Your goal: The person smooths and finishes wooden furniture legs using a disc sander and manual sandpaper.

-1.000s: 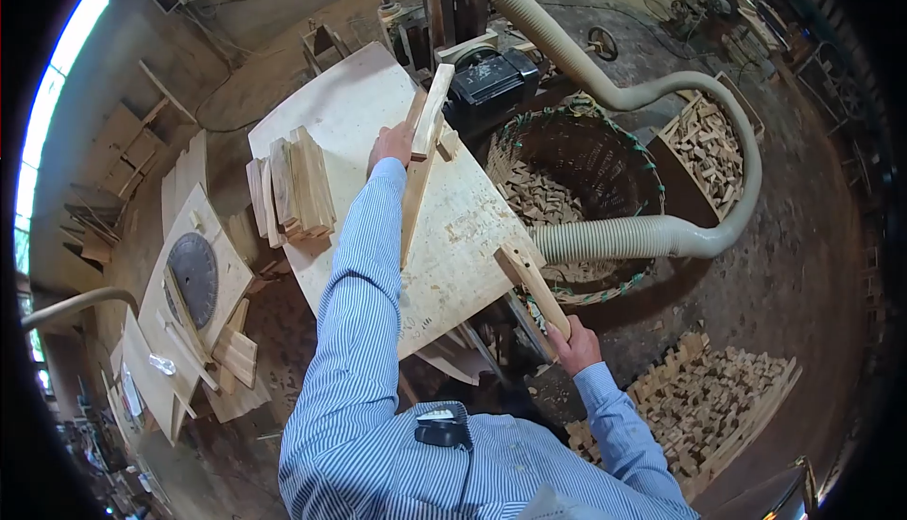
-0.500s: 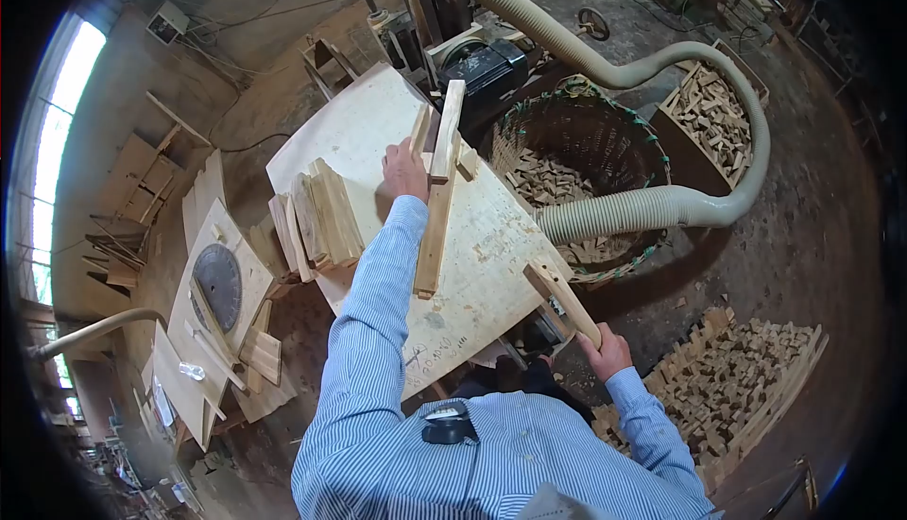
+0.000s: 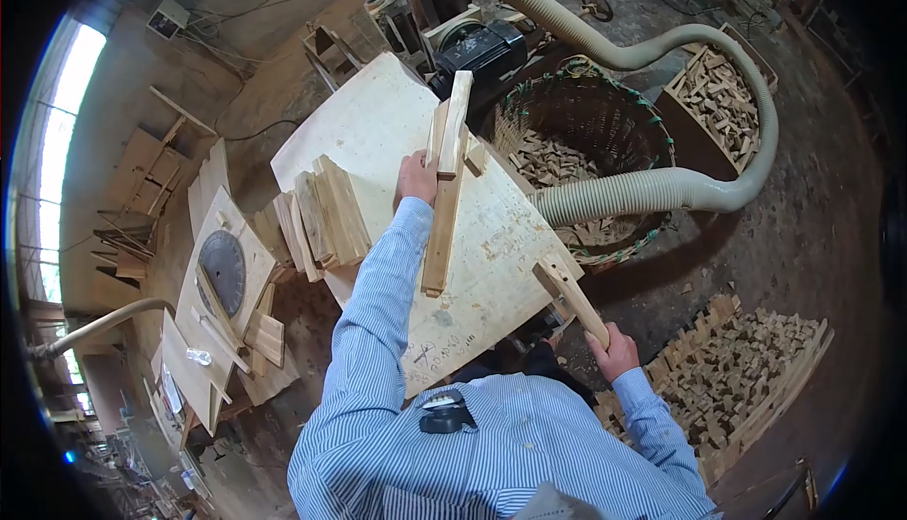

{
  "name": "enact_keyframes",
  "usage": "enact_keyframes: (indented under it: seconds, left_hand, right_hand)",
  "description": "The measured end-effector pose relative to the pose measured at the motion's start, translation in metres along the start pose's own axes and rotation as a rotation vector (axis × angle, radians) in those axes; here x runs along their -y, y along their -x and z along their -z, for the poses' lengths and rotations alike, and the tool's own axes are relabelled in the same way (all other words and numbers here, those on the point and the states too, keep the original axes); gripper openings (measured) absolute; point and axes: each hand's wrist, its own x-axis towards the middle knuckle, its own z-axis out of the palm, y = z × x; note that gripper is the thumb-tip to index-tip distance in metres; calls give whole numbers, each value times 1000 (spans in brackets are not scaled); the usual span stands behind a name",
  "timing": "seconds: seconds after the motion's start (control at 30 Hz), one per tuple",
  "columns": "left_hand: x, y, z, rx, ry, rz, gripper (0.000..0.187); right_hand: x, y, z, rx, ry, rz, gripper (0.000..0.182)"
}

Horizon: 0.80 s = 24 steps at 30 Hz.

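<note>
My left hand [image 3: 418, 178] is closed on a short wood strip [image 3: 436, 133], which lies along the left side of a longer wooden bar [image 3: 455, 123] on the pale work table [image 3: 491, 284]. Under them a long wooden rail [image 3: 441, 246] runs down the table. A small wood block [image 3: 477, 158] sits right of the bar. My right hand [image 3: 618, 352] is wrapped round the lower end of a wooden lever [image 3: 578, 303] at the table's right corner. Left of my left hand stands a stack of wood pieces [image 3: 331, 213].
A woven basket [image 3: 652, 142] with offcuts stands beyond the table, crossed by a ribbed hose [image 3: 633, 201]. A black motor [image 3: 482, 51] is at the far edge. Blocks fill a pile [image 3: 746, 378] at right. A round saw disc [image 3: 223, 270] is at left.
My left hand has brought the short strip rightward against the longer bar. My right hand still holds the lever, and the whole view has shifted slightly.
</note>
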Motion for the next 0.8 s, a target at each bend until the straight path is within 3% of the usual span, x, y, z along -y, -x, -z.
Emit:
enact_keyframes:
  seconds: [0.1, 0.27, 0.37, 0.8]
  left_hand:
    - [-4, -9, -5, -42, -16, 11, 43]
    - [-16, -31, 0, 105, 118, 163, 44]
    - [-18, -36, -5, -5, 85, 103, 43]
    - [-39, -29, 6, -19, 87, 153, 44]
  right_hand:
    - [-1, 2, -2, -13, 14, 11, 44]
    - [2, 0, -1, -18, -3, 0, 40]
    - [-2, 0, -3, -10, 15, 5, 40]
    - [-19, -9, -19, 28, -28, -12, 44]
